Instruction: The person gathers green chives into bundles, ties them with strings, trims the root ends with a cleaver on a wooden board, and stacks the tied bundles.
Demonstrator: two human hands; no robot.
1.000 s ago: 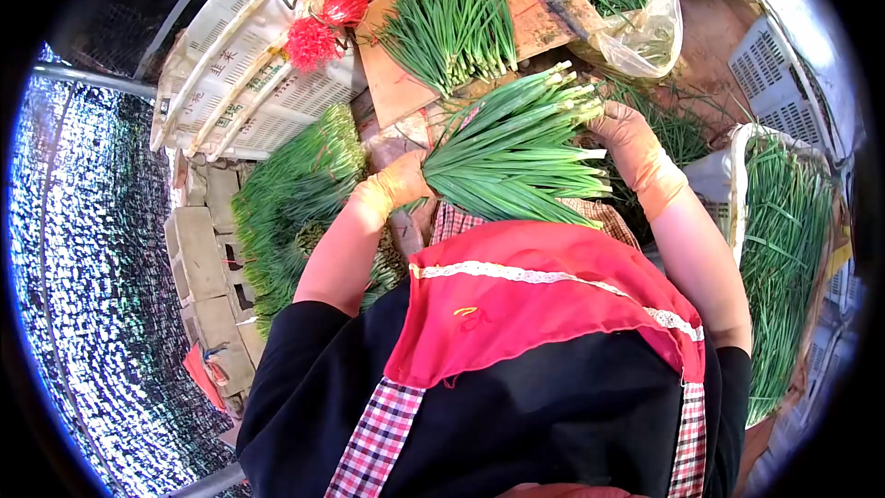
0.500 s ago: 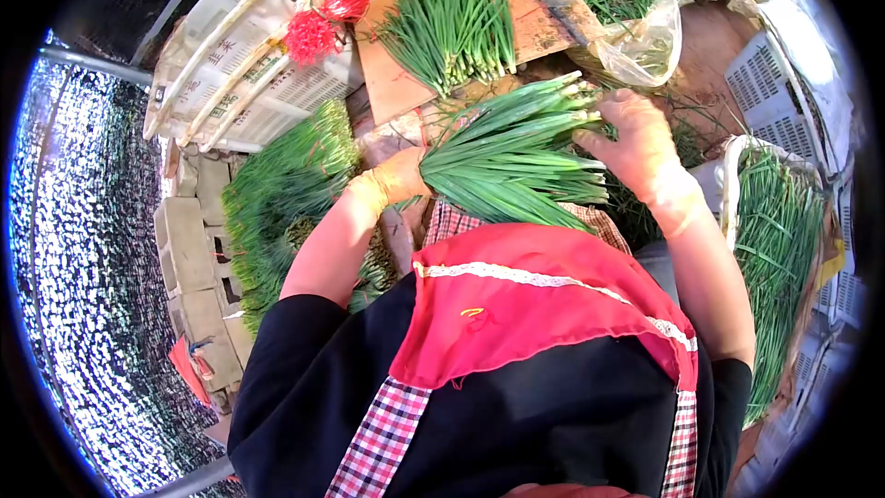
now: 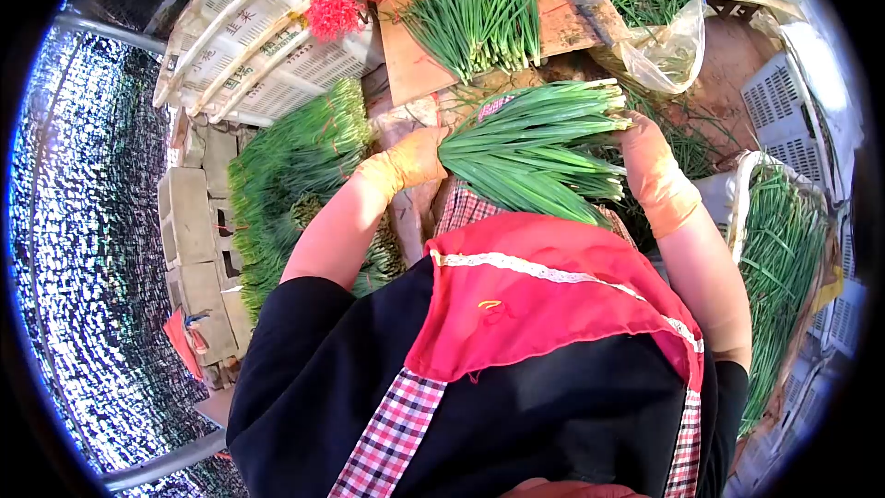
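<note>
A loose bunch of garlic chives [image 3: 535,152] lies crosswise in front of my apron, leaf tips to the left and pale cut stems to the right. My left hand [image 3: 412,159], in an orange glove, is closed round the leaf end. At the stem end is my right hand [image 3: 656,166], also gloved, its fingers closed against the upper stems and partly hidden by them. Beyond the bunch, a pile of chives [image 3: 475,14] rests on a brown board [image 3: 410,74]. Left of my left hand are stacked chive bundles [image 3: 304,157].
A long blade-like tool [image 3: 581,2] lies on the board beside a clear plastic bag [image 3: 678,60] of loose greens. Red plastic twine [image 3: 334,14] hangs by white crates [image 3: 249,32] at left. A container of chives [image 3: 782,267] stands at right, and concrete blocks [image 3: 195,221] at left.
My right hand has gone from spread finger and thumb beside the stems to closing against them. The bunch stays in my left hand. The whole view has shifted slightly.
</note>
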